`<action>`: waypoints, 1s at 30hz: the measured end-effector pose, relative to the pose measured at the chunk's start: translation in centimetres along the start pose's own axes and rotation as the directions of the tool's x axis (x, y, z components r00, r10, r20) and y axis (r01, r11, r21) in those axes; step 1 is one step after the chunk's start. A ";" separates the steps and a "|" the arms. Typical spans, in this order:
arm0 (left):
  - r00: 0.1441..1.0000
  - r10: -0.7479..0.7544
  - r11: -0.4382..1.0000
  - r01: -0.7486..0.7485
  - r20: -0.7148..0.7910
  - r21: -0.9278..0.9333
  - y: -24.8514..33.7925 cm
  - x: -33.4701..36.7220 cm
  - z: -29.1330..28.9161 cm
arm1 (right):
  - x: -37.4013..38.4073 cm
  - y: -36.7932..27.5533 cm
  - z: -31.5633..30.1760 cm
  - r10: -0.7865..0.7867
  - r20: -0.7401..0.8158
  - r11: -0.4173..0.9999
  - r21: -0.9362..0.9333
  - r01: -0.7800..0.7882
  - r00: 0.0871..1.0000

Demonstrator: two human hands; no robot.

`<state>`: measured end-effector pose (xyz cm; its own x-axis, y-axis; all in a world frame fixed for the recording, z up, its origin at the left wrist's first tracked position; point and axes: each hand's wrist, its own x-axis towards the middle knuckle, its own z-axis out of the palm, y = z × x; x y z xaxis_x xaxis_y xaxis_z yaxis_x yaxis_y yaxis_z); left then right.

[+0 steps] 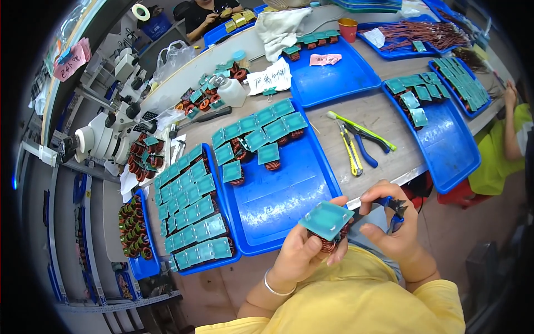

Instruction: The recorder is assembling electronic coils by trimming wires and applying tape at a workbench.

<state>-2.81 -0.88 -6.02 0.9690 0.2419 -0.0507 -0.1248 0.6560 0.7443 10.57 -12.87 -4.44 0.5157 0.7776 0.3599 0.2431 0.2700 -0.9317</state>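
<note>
Your left hand is clamped around a board-topped coil just in front of your chest, its flat green square facing up, reddish copper windings showing beneath. Your right hand, close beside but apart from it, grips blue-handled cutters, thumb and forefinger parted. Beyond your hands sits a partly filled blue tray; a yellow knife and blue pliers lie on the bench. Another blue tray stands to the right.
</note>
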 end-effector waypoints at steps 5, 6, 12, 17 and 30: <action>1.000 -0.002 0.996 0.001 -0.012 -0.089 0.4 0.1 0.7 | 0.1 -0.2 -0.3 0.094 -0.006 0.996 -0.009 -0.094 0.996; 1.000 -0.019 0.997 0.018 -0.018 -0.078 0.4 0.0 0.6 | 0.1 -0.2 -0.5 0.107 0.002 0.992 -0.063 -0.107 0.994; 0.996 0.076 0.989 -0.069 -0.043 0.133 -0.3 0.2 -0.1 | 0.3 -0.5 -1.9 -0.007 0.205 0.915 -0.393 0.089 0.979; 0.947 0.263 0.872 -0.151 -0.184 0.466 0.2 0.3 0.6 | 1.2 -2.1 -2.5 -0.054 0.412 0.653 -0.675 0.344 0.909; 0.940 0.336 0.724 -0.212 -0.066 0.656 0.8 0.0 0.7 | 1.5 -4.3 -3.3 -0.035 0.552 0.436 -0.742 0.510 0.833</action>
<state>-2.78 -0.88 -4.98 0.8544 0.4950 0.1582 -0.1562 -0.0457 0.9867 13.05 -14.73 0.26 -0.0326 0.9518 0.3050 0.9781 0.0931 -0.1860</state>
